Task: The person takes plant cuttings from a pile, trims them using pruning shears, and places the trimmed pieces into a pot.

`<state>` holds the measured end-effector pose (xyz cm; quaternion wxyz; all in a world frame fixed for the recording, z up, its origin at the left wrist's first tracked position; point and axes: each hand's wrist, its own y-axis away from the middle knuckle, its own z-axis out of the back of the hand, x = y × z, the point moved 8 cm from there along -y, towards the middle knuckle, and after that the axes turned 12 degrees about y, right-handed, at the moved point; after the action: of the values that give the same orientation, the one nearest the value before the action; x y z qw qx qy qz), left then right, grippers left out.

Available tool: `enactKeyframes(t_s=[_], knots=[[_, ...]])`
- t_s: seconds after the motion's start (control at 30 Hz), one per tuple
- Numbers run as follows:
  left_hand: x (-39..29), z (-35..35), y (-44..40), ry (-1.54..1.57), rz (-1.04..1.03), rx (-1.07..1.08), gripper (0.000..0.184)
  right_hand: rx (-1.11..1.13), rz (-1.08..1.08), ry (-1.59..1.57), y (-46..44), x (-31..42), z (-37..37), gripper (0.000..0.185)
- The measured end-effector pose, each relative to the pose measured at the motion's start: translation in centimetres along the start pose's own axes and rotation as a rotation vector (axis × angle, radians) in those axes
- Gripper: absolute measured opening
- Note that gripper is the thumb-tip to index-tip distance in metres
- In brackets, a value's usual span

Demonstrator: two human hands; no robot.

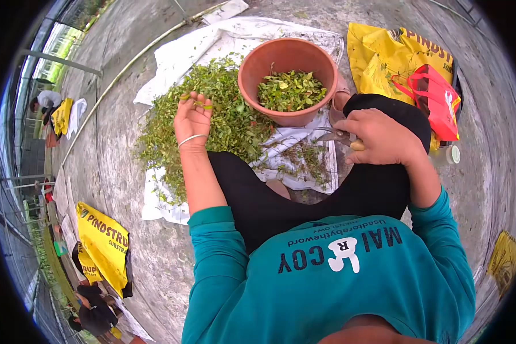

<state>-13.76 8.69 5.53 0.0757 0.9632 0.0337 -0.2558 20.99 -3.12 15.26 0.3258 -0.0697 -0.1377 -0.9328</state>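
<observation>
My left hand [192,121], palm up with curled fingers, has small green leafy sprigs at its fingertips. It is over the edge of a large heap of leafy cuttings [212,86] on a white sheet [180,60]. My right hand [378,136] is closed around pruning shears [333,136], their blades pointing left above my knee. Between and beyond my hands stands a round terracotta-coloured pot [288,54], partly filled with short leafy cuttings [291,92]. Thin stems and loose sprigs [304,160] lie on the sheet below the pot.
Yellow bags [378,51] and a red bag [438,103] lie at the upper right, near a jar [453,154]. Another yellow bag [106,241] is at the left. Two other people [96,312] [49,100] are at the left edge. A long pipe [117,77] crosses the floor.
</observation>
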Motion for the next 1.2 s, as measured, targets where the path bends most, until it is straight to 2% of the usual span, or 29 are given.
enactKeyframes(t_s=[0.07,0.2,0.23,0.4,0.53,0.7,0.9,1.07,1.2], knots=[[0.0,-0.6,0.9,0.116,0.008,0.029,0.016,-0.027,-0.010,0.004,0.5,0.1,-0.3,0.057],[3.1,-4.7,3.4,0.382,0.284,0.331,0.014,-0.052,-0.043,-0.068,0.9,0.2,-1.1,0.057],[3.4,-4.8,3.5,0.385,0.291,0.335,0.014,-0.052,-0.051,-0.066,1.1,0.3,-1.5,0.057],[6.6,-4.8,3.4,0.309,0.392,0.310,0.016,-0.089,-0.031,-0.255,0.9,1.6,-2.6,0.056],[8.6,-3.6,3.0,-0.096,0.373,0.255,0.025,-0.231,-0.094,-0.419,-0.2,1.4,-3.1,0.056],[12.3,-4.6,4.9,-0.313,0.554,0.257,0.037,-0.286,-0.206,-0.457,-1.2,-0.3,-3.6,0.053],[15.7,-5.2,6.3,-0.382,0.673,0.382,0.047,-0.074,-0.393,-0.298,-1.4,-1.3,-5.1,0.050],[17.4,-5.3,7.6,-0.457,0.768,0.424,0.053,-0.052,-0.411,-0.290,-1.5,-1.2,-5.6,0.046],[17.6,-5.5,7.9,-0.416,0.784,0.476,0.054,-0.067,-0.336,-0.251,-1.8,-0.7,-5.7,0.041]])
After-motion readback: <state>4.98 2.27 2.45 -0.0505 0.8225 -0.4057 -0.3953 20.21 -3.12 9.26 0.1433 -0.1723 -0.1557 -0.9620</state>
